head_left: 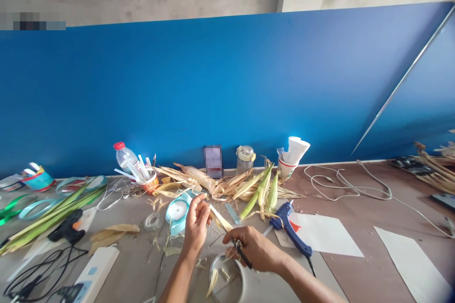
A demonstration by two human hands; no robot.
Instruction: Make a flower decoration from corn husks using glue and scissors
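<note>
Near the middle of the table, my left hand (197,220) has its fingers closed on the upper end of a pale corn husk strip (220,220). My right hand (256,248) is wrapped round a dark-handled tool, probably scissors (243,254), whose blades are mostly hidden by the hand and the husk. The lower end of the strip meets the right hand's fingers. Below the hands lies a clear round dish (243,278) with husk scraps in it. Behind them spreads a heap of dry and green corn husks (258,194).
A blue glue gun (293,229) rests on white paper (330,236) at right. Left of my hands are a light-blue ribbon roll (177,213), a tape roll (152,221), a black glue gun (67,227) and a power strip (97,272). A blue partition (227,80) stands behind.
</note>
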